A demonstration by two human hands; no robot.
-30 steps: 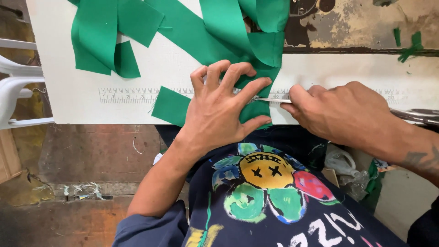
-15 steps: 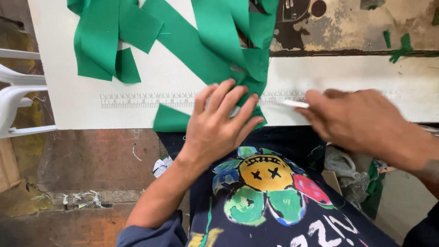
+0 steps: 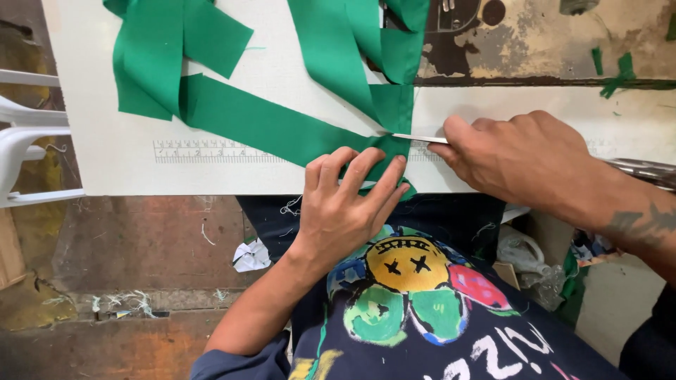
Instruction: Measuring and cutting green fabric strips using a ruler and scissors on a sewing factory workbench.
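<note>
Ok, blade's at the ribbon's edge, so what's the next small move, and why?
Probably draw the blade left across the ribbon, keeping the left hand pressed down. The right hand has the tip at the fold's right edge, and the left fingers pin the ribbon flat by the ruler marks on the board.

Even, soft daylight across the white board-topped counter (image 3: 127, 162), no glare, faint shadow under the glossy green satin ribbon strips (image 3: 267, 127), sharp focus at centre, dim brown floor (image 3: 141, 246) below, slight wide-angle stretch and softness at the frame edges
</note>
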